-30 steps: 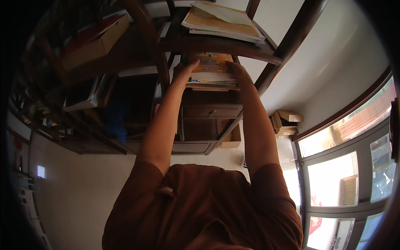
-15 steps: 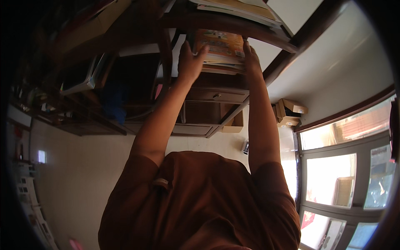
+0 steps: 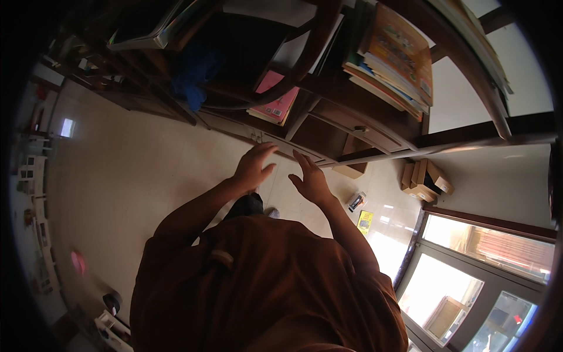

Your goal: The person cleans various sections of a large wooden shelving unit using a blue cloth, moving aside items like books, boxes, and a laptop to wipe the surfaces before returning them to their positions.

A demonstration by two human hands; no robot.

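Left grip (image 3: 252,167) and right grip (image 3: 312,183) curved, free, well apart from rectangular paper books (image 3: 402,50)

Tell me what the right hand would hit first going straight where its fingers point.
Probably the lower front of the dark wooden cabinet, below the pink book. Depth is unclear from this single view, so the right hand might pass short.

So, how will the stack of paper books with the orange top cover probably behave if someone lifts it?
The stack of paper books with the orange top cover would probably feel heavy for its size, because several layers are piled closely. It may slide apart, since its edges are staggered and no band shows.
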